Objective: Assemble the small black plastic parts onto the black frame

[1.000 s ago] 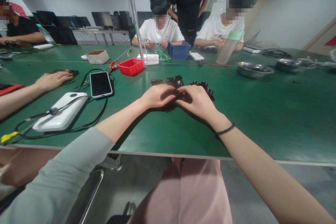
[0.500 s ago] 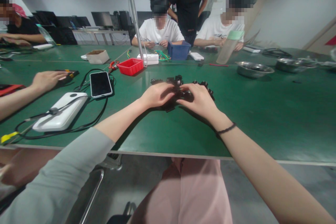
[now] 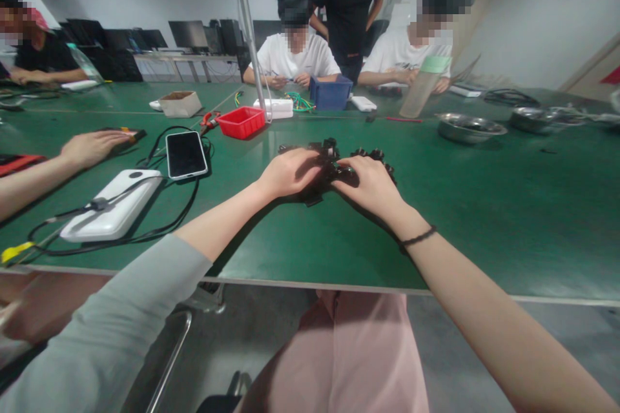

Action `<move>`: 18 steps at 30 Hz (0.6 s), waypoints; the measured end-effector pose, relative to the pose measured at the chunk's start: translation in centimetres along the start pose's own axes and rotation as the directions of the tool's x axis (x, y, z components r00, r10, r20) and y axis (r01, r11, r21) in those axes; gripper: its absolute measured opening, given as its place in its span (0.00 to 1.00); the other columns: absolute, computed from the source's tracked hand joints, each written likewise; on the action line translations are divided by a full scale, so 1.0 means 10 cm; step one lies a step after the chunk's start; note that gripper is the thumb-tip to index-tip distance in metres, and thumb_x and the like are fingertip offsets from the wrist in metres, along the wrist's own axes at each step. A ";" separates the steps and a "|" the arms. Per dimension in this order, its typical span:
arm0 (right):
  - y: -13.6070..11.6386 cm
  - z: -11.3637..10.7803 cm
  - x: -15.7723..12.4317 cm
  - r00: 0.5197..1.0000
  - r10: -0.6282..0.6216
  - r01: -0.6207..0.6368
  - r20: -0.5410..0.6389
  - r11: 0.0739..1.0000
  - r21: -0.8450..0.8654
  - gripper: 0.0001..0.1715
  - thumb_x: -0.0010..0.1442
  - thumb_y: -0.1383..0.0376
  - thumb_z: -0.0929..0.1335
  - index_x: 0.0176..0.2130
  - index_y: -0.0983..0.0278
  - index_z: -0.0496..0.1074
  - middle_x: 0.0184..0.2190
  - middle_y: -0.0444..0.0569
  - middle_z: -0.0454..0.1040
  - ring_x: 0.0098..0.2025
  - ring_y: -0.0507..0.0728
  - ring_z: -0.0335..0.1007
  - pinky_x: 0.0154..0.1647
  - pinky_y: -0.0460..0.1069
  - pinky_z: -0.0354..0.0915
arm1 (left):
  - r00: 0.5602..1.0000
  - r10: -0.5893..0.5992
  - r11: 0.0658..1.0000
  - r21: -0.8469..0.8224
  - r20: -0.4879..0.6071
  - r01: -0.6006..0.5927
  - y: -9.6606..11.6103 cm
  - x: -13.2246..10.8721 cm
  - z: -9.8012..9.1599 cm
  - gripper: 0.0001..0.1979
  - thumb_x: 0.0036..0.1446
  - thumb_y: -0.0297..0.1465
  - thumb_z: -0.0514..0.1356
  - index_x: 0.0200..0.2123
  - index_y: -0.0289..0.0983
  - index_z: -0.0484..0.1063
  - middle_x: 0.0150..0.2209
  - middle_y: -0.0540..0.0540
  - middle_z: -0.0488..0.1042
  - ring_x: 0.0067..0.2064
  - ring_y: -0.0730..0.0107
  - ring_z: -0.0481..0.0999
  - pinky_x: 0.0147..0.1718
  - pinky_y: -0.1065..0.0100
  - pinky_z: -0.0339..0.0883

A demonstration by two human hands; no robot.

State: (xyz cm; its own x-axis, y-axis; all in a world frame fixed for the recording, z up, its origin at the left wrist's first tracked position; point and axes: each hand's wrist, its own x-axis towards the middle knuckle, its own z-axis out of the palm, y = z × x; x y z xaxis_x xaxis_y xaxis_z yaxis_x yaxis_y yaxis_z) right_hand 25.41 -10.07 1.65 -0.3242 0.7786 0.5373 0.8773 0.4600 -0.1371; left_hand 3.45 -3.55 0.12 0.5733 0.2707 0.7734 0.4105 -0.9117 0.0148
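Note:
A cluster of small black pieces [image 3: 330,150], some with round ends, lies on the green table in front of me. My left hand [image 3: 290,173] curves round its left side, thumb toward the middle and fingers over the top. From the right, my right hand [image 3: 372,184] wraps round other black pieces, with its thumb beside a shiny dark part [image 3: 346,174]. More round black ends [image 3: 375,155] show beyond its knuckles. Both hands rest low, close to the tabletop. The fingers partly cover the pieces, so their exact kind cannot be made out.
Left of me lie a white power bank [image 3: 113,206] with black cables and a phone [image 3: 186,155]. Another person's hand [image 3: 92,147] rests on a dark object. Farther back are a red tray [image 3: 241,122], a blue bin [image 3: 330,93], a bottle [image 3: 422,90] and metal bowls [image 3: 469,129].
My right hand has shifted slightly right, its thumb drawing back from the middle of the black pieces. My left hand stays almost where it was.

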 end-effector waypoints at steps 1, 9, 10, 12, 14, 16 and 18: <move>0.00 0.00 0.00 1.000 -0.002 0.002 0.009 1.000 -0.008 0.19 0.57 0.59 0.71 0.46 0.67 0.75 0.42 0.58 0.79 0.45 0.67 0.74 0.50 0.59 0.67 | 1.000 -0.002 1.000 0.005 -0.005 0.002 0.00 0.00 0.00 0.15 0.63 0.34 0.56 0.48 0.30 0.73 0.45 0.36 0.80 0.48 0.60 0.80 0.48 0.60 0.75; 0.00 0.01 0.00 0.997 -0.021 0.020 0.069 1.000 0.013 0.16 0.60 0.60 0.69 0.45 0.68 0.77 0.46 0.58 0.79 0.48 0.66 0.74 0.52 0.60 0.67 | 0.999 -0.052 0.999 0.009 -0.003 0.052 0.00 0.00 0.00 0.15 0.64 0.35 0.55 0.47 0.31 0.72 0.45 0.37 0.79 0.47 0.62 0.80 0.48 0.60 0.75; 0.01 0.01 0.00 0.997 -0.028 0.027 0.071 0.999 0.019 0.16 0.61 0.60 0.69 0.45 0.67 0.77 0.46 0.58 0.79 0.49 0.66 0.74 0.53 0.61 0.67 | 0.999 -0.055 0.998 0.010 -0.004 0.055 0.01 0.00 0.00 0.15 0.64 0.36 0.55 0.47 0.31 0.72 0.45 0.37 0.79 0.47 0.62 0.80 0.48 0.60 0.75; 0.02 0.02 -0.01 0.996 -0.044 0.042 0.075 0.999 0.022 0.16 0.61 0.60 0.68 0.45 0.67 0.78 0.47 0.58 0.79 0.50 0.66 0.74 0.53 0.62 0.67 | 0.998 -0.056 0.998 0.013 -0.008 0.056 0.01 0.00 0.00 0.16 0.64 0.36 0.55 0.47 0.31 0.72 0.44 0.36 0.79 0.47 0.62 0.80 0.48 0.60 0.75; 0.02 0.02 -0.01 0.996 -0.056 0.055 0.076 0.998 0.015 0.16 0.61 0.59 0.68 0.45 0.66 0.78 0.47 0.57 0.79 0.50 0.66 0.74 0.54 0.62 0.67 | 0.998 -0.059 0.998 0.014 -0.010 0.059 0.01 0.00 0.00 0.16 0.63 0.36 0.55 0.47 0.31 0.72 0.44 0.36 0.79 0.46 0.61 0.80 0.47 0.60 0.75; 0.03 0.03 -0.01 0.995 -0.067 0.067 0.074 0.998 0.006 0.16 0.61 0.59 0.68 0.45 0.65 0.79 0.47 0.57 0.80 0.50 0.66 0.75 0.54 0.62 0.67 | 0.998 -0.068 0.998 0.015 -0.005 0.068 0.01 0.00 0.00 0.16 0.63 0.36 0.55 0.47 0.31 0.72 0.44 0.36 0.79 0.46 0.61 0.80 0.47 0.60 0.75; 0.03 0.04 -0.02 0.994 -0.078 0.078 0.076 0.997 0.002 0.16 0.61 0.59 0.68 0.46 0.64 0.79 0.48 0.57 0.80 0.50 0.66 0.75 0.54 0.62 0.67 | 0.997 -0.074 0.997 0.019 -0.001 0.074 0.01 0.00 0.00 0.16 0.63 0.36 0.55 0.47 0.31 0.72 0.45 0.36 0.79 0.46 0.61 0.80 0.47 0.60 0.75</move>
State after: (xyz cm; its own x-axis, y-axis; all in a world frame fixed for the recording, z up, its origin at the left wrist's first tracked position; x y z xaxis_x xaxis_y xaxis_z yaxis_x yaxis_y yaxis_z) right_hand 25.63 -9.87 1.20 -0.4173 0.7708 0.4814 0.8487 0.5199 -0.0966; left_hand 3.52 -3.67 0.16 0.5405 0.3367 0.7710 0.4648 -0.8834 0.0600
